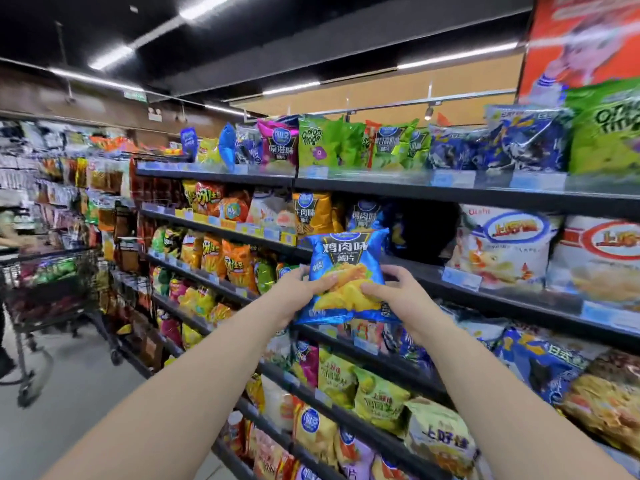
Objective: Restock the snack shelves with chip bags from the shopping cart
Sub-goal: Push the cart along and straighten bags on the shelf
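Note:
I hold a blue chip bag (348,261) with yellow chips printed on it, upright in front of the snack shelves (398,188). My left hand (298,292) grips its lower left side and my right hand (398,294) grips its lower right side. The bag hangs level with the second shelf, in front of a dark gap (429,226) next to matching blue bags (367,216). The shopping cart (52,289) stands far left in the aisle with bags inside it.
Shelves full of chip bags run along the right, from floor to head height. White snack bags (502,247) sit right of the gap. Another person's hand (17,241) rests at the cart's handle. Grey aisle floor (69,393) lies to the left.

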Demonstrator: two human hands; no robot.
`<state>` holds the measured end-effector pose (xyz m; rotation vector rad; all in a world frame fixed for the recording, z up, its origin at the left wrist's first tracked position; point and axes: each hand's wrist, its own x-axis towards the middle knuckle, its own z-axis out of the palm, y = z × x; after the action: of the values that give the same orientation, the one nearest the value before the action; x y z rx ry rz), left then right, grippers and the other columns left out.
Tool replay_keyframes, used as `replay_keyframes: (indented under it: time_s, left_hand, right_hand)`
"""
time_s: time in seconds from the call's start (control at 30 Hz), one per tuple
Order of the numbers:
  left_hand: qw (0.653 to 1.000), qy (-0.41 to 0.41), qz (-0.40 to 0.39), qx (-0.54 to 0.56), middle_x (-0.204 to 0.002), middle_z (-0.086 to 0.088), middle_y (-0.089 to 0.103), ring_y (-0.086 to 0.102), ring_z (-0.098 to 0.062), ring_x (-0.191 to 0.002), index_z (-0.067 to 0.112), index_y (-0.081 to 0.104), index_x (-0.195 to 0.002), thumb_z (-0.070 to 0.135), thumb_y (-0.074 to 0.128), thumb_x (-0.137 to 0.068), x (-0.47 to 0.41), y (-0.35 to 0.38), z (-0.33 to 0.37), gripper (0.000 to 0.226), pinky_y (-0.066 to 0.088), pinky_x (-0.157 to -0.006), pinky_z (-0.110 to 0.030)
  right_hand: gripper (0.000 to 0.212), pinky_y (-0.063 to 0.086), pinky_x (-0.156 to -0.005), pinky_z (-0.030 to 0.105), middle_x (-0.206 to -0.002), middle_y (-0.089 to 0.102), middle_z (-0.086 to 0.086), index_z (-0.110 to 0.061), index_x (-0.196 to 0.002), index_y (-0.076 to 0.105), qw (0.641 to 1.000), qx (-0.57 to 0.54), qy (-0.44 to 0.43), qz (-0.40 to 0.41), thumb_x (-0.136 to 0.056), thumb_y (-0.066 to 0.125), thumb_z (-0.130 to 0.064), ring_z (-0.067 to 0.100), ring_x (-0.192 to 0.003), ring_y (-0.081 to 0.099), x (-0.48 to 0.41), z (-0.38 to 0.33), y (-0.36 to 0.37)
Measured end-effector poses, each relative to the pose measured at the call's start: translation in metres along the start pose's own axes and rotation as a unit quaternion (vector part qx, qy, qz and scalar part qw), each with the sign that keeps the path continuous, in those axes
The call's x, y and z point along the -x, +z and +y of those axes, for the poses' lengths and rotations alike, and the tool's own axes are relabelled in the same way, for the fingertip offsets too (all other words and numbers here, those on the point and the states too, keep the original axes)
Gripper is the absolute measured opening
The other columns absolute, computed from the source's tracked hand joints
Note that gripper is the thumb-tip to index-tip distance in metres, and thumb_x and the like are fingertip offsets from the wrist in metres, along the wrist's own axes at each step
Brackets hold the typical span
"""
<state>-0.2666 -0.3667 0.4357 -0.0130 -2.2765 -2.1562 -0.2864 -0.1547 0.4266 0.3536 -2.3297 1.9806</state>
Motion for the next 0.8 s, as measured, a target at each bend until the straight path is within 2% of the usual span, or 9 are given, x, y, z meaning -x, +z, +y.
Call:
replay_keyframes:
  time_s: [0.07,0.3,0.37,0.43,0.47,0.53,0.6,0.73,0.8]
  left_hand:
    - [1.000,0.009,-0.005,-0.022,-0.141,-0.009,0.053,0.058,-0.029,-0.121,0.022,0.037,-0.146,0.048,0.080,-0.072,-0.040,0.000,0.002,0.090,0.048,-0.100,-0.049]
    - [0.996,0.036,-0.081,0.003,-0.095,0.003,0.076,0.074,-0.016,-0.083,0.017,0.051,-0.130,0.019,0.083,-0.075,-0.157,-0.007,0.019,0.064,0.057,-0.060,-0.026]
    - [0.993,0.059,-0.101,-0.004,-0.103,-0.001,0.075,0.073,-0.019,-0.089,0.018,0.045,-0.133,0.014,0.086,-0.071,-0.188,-0.010,0.023,0.075,0.060,-0.070,-0.032]
    - [0.989,0.095,-0.110,-0.013,-0.116,-0.008,0.068,0.070,-0.024,-0.099,0.031,0.034,-0.141,0.015,0.088,-0.067,-0.216,-0.012,0.025,0.093,0.058,-0.085,-0.042]
    - [0.987,0.121,-0.107,-0.027,-0.117,-0.008,0.066,0.069,-0.022,-0.100,0.038,0.031,-0.141,0.017,0.089,-0.066,-0.228,-0.013,0.025,0.097,0.057,-0.085,-0.041]
    - [0.979,0.175,-0.100,-0.036,-0.114,-0.005,0.065,0.070,-0.014,-0.092,0.045,0.032,-0.136,0.019,0.090,-0.066,-0.250,-0.015,0.023,0.094,0.058,-0.072,-0.028]
    - [0.969,0.223,-0.101,-0.025,-0.115,-0.006,0.062,0.070,-0.013,-0.089,0.044,0.038,-0.129,0.015,0.089,-0.067,-0.273,-0.018,0.019,0.086,0.057,-0.065,-0.023]
    - [0.945,0.304,-0.119,-0.017,-0.123,-0.006,0.056,0.067,-0.021,-0.096,0.039,0.045,-0.124,0.009,0.084,-0.072,-0.320,-0.024,0.017,0.072,0.057,-0.072,-0.026]
    - [0.935,0.329,-0.127,-0.039,-0.125,0.003,0.053,0.065,-0.021,-0.100,0.042,0.045,-0.123,0.010,0.084,-0.073,-0.341,-0.026,0.019,0.070,0.056,-0.075,-0.026]
  right_hand:
    - [0.086,0.053,-0.084,0.037,-0.110,0.063,-0.001,-0.032,-0.132,0.045,1.000,0.005,-0.006,-0.006,-0.058,0.085,-0.045,0.018,-0.098,0.066,-0.035,0.005,-0.007]
    - [0.102,0.054,-0.090,0.042,-0.112,0.063,0.002,-0.034,-0.135,0.044,0.998,0.024,-0.026,0.049,-0.045,0.087,-0.049,0.020,-0.098,0.067,-0.138,0.011,-0.013]
    - [0.091,0.055,-0.089,0.040,-0.111,0.063,0.005,-0.029,-0.138,0.043,0.997,0.029,-0.035,0.068,-0.060,0.088,-0.038,0.021,-0.098,0.067,-0.164,0.014,-0.014]
    - [0.078,0.056,-0.084,0.035,-0.110,0.063,0.004,-0.025,-0.138,0.043,0.994,0.032,-0.043,0.095,-0.072,0.084,-0.028,0.020,-0.096,0.067,-0.186,0.017,-0.015]
    - [0.075,0.056,-0.078,0.030,-0.108,0.063,0.001,-0.027,-0.137,0.043,0.992,0.033,-0.048,0.108,-0.074,0.083,-0.026,0.016,-0.095,0.066,-0.195,0.017,-0.014]
    - [0.074,0.052,-0.070,0.020,-0.108,0.062,-0.006,-0.032,-0.137,0.042,0.988,0.040,-0.063,0.132,-0.075,0.083,-0.027,0.009,-0.095,0.065,-0.210,0.018,-0.009]
    - [0.076,0.053,-0.074,0.021,-0.112,0.062,-0.005,-0.032,-0.139,0.042,0.983,0.045,-0.080,0.158,-0.075,0.083,-0.025,0.011,-0.099,0.064,-0.226,0.021,-0.003]
    - [0.077,0.051,-0.091,0.027,-0.119,0.060,-0.003,-0.030,-0.140,0.042,0.964,0.092,-0.118,0.218,-0.075,0.083,-0.023,0.011,-0.109,0.059,-0.258,0.025,0.008]
    - [0.073,0.047,-0.084,0.013,-0.117,0.057,-0.012,-0.033,-0.135,0.041,0.957,0.107,-0.127,0.239,-0.076,0.082,-0.023,-0.007,-0.106,0.055,-0.273,0.028,0.012]
